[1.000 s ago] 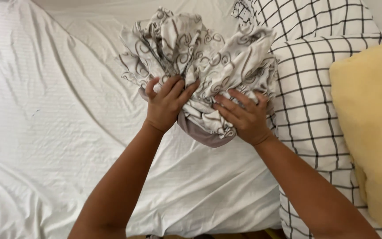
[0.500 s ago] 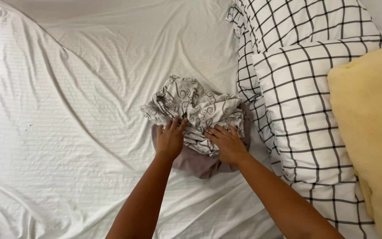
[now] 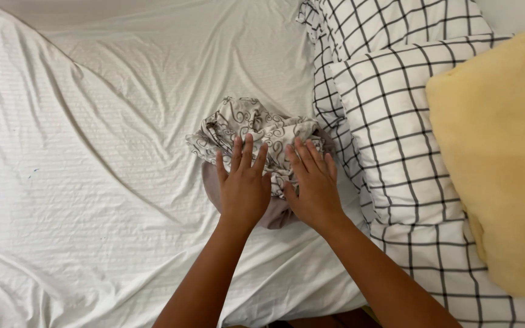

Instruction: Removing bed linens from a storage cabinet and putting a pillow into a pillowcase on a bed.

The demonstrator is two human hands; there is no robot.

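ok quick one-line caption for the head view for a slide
Both hands, left and right, press flat on a bunched swirl-patterned cloth on a white sheet, beside checked pillows.

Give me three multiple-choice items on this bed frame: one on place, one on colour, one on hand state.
1. Where does the patterned cloth bundle lie?
A. On the white sheet, left of the checked pillows
B. On top of the yellow cushion
C. On the floor

2. What colour is the cushion at the right edge?
A. Blue
B. Pale yellow
C. Red

3. How are the two hands placed?
A. Both lifted clear of the cloth
B. Flat, palms down, fingers spread on the bundle
C. One gripping a pillow

Answers:
1 A: the bundle sits on the sheet, beside the black-grid pillows.
2 B: the cushion's soft surface is pale yellow.
3 B: the left hand and right hand lie side by side, pressing flat on the bundle, nothing clasped.
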